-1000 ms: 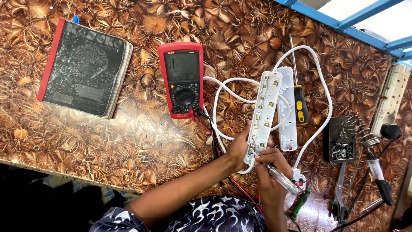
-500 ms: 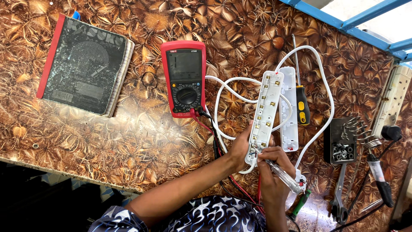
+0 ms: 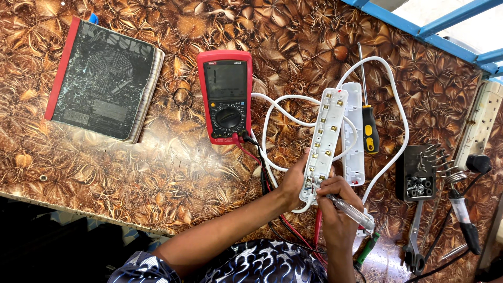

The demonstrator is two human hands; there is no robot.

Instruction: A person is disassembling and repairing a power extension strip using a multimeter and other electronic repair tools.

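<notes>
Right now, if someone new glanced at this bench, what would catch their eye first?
Probably the opened white power strip at centre right, steadied by the left hand while the right hand puts a clear-handled screwdriver to its near end. Next, the red multimeter at centre and the black notebook at far left.

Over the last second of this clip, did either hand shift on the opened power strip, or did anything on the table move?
Nothing visibly changed: the left hand still grips the near end of the opened power strip, and the right hand still holds the clear-handled tester screwdriver with its tip at that end. The multimeter and notebook lie where they were.
</notes>
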